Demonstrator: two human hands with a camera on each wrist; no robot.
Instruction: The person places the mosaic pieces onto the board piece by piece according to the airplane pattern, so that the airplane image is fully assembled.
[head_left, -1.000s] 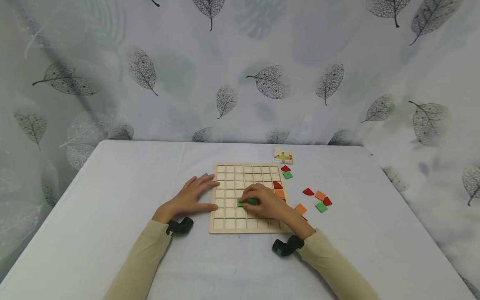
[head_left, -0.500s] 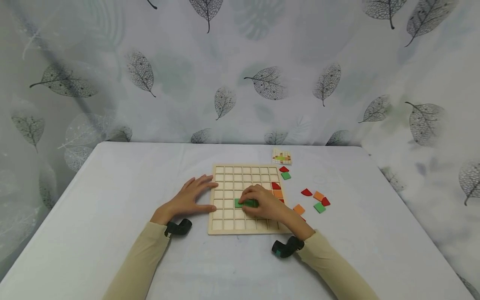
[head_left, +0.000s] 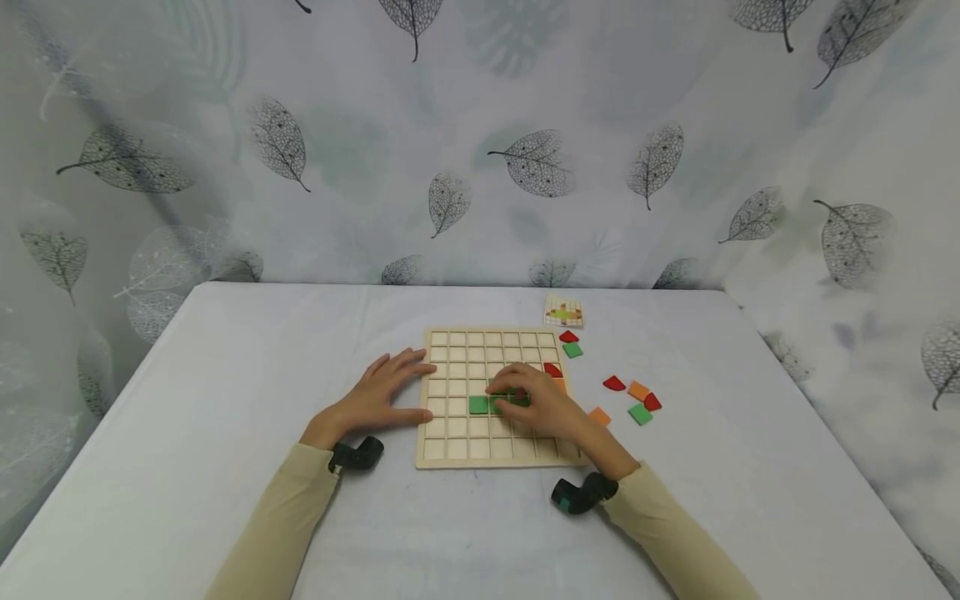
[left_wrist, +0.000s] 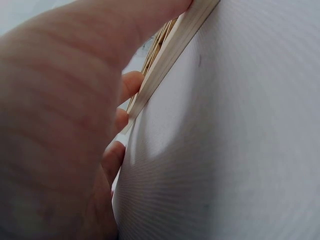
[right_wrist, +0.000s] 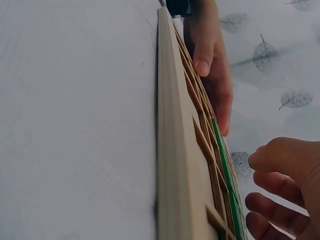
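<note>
A wooden grid board (head_left: 457, 450) lies on the white table. My left hand (head_left: 375, 396) rests at its left side, fingers spread; in the left wrist view the thumb and fingertips meet the wooden edge (left_wrist: 167, 60). Over the middle cells is my right hand (head_left: 546, 404), thumb and fingers bent and parted above a row of green square tiles (head_left: 478, 405). From the right wrist view, nothing shows between those fingers (right_wrist: 280, 185), which are apart from the green tiles (right_wrist: 226, 160). A red rounded piece (head_left: 552, 369) and an orange tile (head_left: 560, 385) sit in right-hand cells, partly covered by the hand.
A small pattern card (head_left: 563, 312) lies behind the board. Loose pieces are scattered to its right: a red wedge (head_left: 614, 383), an orange square (head_left: 638, 390), a green square (head_left: 641, 414) and several others. A leaf-printed curtain (head_left: 360, 167) hangs behind the table.
My right hand has shifted slightly right and its fingers have parted from the leftmost green tile, which now shows whole in its cell. The left hand stays at the board's edge.
</note>
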